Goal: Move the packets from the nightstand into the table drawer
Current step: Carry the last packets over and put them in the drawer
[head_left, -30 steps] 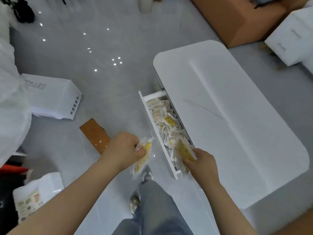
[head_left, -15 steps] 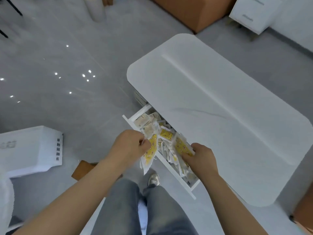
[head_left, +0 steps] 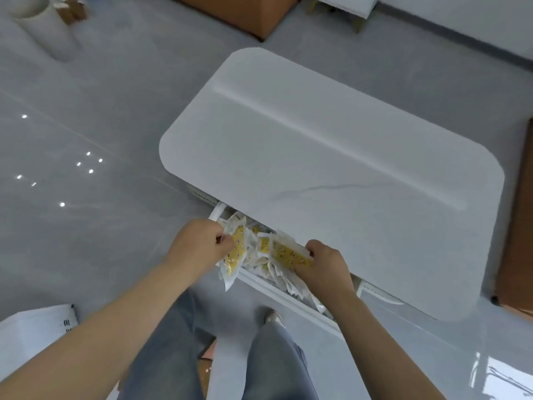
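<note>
**Both hands delivering packets into the open drawer**

The person is standing at the near long edge of the bench (head_left: pixel 331 168), where the drawer (head_left: pixel 288 295) is standing pulled out toward them and already holding a loose pile of packets (head_left: pixel 261 259). The step in hand appears to be the drop-off, with each hand bringing one more packet over the opening.

The left grip (head_left: pixel 202 243) is curling tightly round the top end of the left packet (head_left: pixel 235 255), near the drawer's left corner. That packet is hanging with its long axis running from the bench edge toward the person. Its lower end is pointing down and overhanging the drawer's front rail rather than sitting inside.

The right grip (head_left: pixel 323 264) is pinching one end of the right packet (head_left: pixel 291 254), thumb on top. This one is lying almost flat on the pile, printed face up. Its long axis is running along the drawer's length, roughly parallel to the bench's near edge, with the free end pointing toward the drawer's left corner.

The next move is probably asking for the left packet to be carried farther in over the pile, so its tail is clearing the rail. Both grips would then be letting go. The thin, slippery pouches could slide out over the front rail onto the floor.
</note>
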The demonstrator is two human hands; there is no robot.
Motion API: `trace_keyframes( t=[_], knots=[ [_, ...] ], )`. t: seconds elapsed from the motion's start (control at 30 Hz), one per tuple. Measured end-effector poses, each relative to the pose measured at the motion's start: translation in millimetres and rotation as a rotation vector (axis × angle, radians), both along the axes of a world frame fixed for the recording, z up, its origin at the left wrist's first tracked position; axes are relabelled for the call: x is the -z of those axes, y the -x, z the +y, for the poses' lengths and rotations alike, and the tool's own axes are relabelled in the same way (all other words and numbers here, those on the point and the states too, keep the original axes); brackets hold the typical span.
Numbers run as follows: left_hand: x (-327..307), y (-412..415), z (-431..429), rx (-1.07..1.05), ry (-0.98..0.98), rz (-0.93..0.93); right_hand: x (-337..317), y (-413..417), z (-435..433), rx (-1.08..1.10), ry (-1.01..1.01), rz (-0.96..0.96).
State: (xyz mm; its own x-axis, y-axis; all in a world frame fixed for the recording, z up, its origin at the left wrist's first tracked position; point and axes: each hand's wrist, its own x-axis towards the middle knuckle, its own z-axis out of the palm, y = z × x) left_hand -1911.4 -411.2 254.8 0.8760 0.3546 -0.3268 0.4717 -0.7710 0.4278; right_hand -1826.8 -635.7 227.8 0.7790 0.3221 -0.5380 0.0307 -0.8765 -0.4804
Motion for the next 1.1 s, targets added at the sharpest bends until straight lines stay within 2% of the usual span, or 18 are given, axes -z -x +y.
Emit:
trace_keyframes(
  t=[0.37,0.67,0.93,1.1],
  knots=[
    [107,-49,95,0.343,-0.046,0.077,78,0,77,0.05,0.055,-0.002],
    [226,-51,118,0.415,-0.041,0.045,190,17,93,0.089,0.094,0.001],
    [325,-60,127,0.461,-0.073,0.023,283,13,104,0.124,-0.004,0.073],
    [377,-75,129,0.447,-0.093,-0.073,331,-4,105,0.105,-0.057,0.14]
  ],
)
